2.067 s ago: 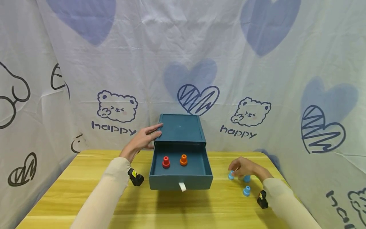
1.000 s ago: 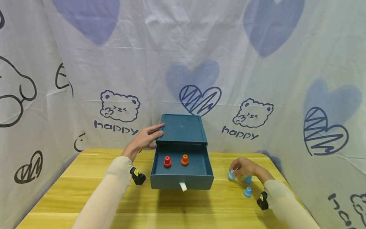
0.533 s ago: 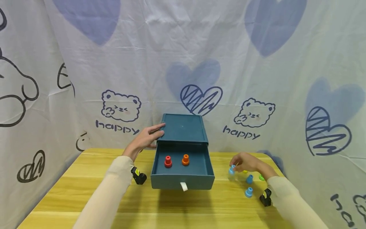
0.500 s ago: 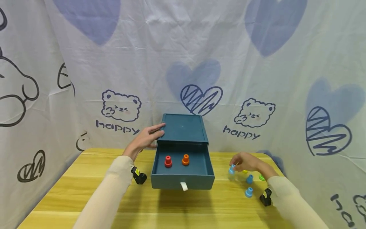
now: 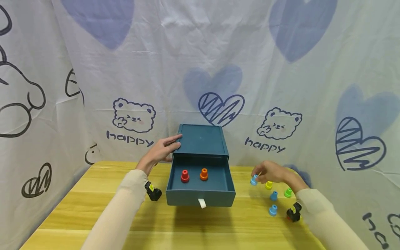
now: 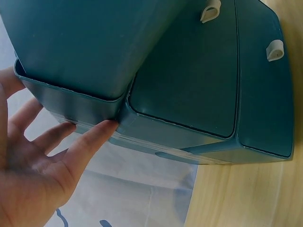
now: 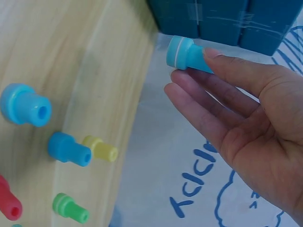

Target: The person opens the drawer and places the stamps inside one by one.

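Observation:
My right hand (image 5: 272, 172) pinches a light blue stepped peg (image 7: 182, 53) by its narrow end between thumb and fingers, above the table. My left hand (image 6: 47, 156) rests its spread fingertips against the left side of a dark teal drawer cabinet (image 5: 201, 139). The cabinet's top drawer (image 5: 200, 198) is pulled out and has a white tab. Inside it stand a red peg (image 5: 185, 176) and an orange peg (image 5: 204, 174). Below the right hand, a yellow peg (image 5: 268, 185), a green peg (image 5: 288, 192), a darker blue peg (image 5: 274, 196) and another light blue peg (image 5: 273, 210) stand on the table.
The wooden table (image 5: 103, 194) is backed by a white cloth (image 5: 175, 80) printed with hearts and bears. In the right wrist view a red peg (image 7: 9, 201) shows at the left edge. Two lower drawers with tabs appear closed in the left wrist view.
My right hand has lifted the light blue peg off the table and slightly away, uncovering the yellow and green pegs. The left hand keeps its place on the cabinet.

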